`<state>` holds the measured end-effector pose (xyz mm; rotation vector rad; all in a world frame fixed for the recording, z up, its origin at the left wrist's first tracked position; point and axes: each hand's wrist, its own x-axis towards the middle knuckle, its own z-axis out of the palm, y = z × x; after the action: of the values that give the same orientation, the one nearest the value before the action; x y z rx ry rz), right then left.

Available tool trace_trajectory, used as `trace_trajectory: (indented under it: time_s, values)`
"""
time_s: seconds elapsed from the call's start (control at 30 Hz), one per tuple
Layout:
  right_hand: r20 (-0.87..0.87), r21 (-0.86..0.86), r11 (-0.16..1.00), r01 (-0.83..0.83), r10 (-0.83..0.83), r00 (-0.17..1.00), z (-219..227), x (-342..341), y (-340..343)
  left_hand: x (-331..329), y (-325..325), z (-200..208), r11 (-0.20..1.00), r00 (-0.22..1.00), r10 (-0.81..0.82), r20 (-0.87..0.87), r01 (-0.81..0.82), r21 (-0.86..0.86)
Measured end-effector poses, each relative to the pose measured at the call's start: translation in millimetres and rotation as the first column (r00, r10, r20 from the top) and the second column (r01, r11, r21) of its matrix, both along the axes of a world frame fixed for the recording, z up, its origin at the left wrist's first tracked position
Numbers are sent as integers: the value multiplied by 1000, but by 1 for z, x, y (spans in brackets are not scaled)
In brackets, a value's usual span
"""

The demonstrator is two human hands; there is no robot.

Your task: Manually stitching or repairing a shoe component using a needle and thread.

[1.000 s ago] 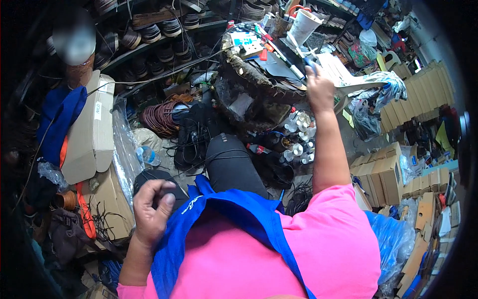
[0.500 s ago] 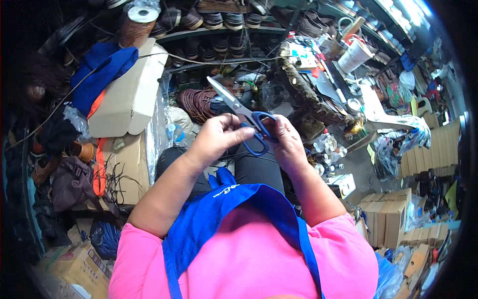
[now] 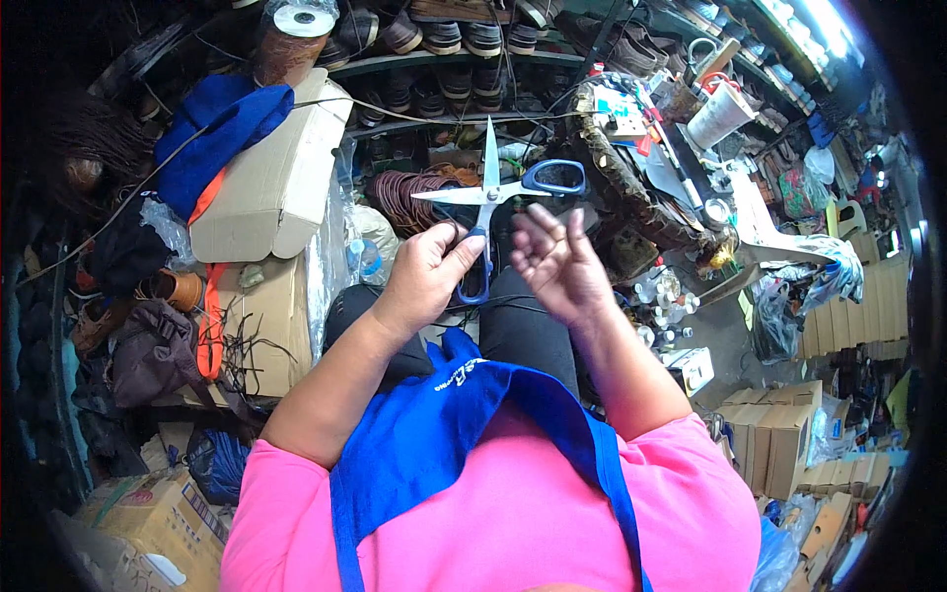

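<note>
My left hand [image 3: 426, 271] grips one blue handle loop of a pair of scissors [image 3: 490, 193], held up in front of my knees. The silver blades are spread wide apart, one pointing up and one pointing left. The other blue handle loop sticks out to the right, free of any hand. My right hand [image 3: 554, 259] hovers just right of the scissors with its palm up and fingers apart, holding nothing. I wear a pink shirt and a blue apron [image 3: 444, 434].
A cardboard box [image 3: 271, 183] with a blue cloth [image 3: 222, 123] on it sits at the left. A coil of dark cord [image 3: 400, 192] lies behind the scissors. A cluttered round bench [image 3: 646, 192] stands at the right, shelves of shoes [image 3: 444, 39] at the back, stacked boxes [image 3: 779, 434] at the lower right.
A second ago my right hand reached to the bench at the upper right. Then both hands held the closed scissors. Now my right hand has let go and the blades stand spread.
</note>
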<state>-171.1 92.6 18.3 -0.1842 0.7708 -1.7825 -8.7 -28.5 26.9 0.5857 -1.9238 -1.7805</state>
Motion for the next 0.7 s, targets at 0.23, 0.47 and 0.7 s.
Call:
trace_trajectory:
  time_s: [0.23,0.47,0.7]
  values:
    - [-246,93,993,-71,92,965,17,29,-22,-2,10,10,812,992,99,80,-34,-583]
    - [-299,115,984,137,-97,949,13,6,-34,17,4,14,969,968,-12,250,73,-235]
    - [-313,314,933,-175,276,909,-13,3,-24,31,-12,12,991,996,-45,78,54,-119]
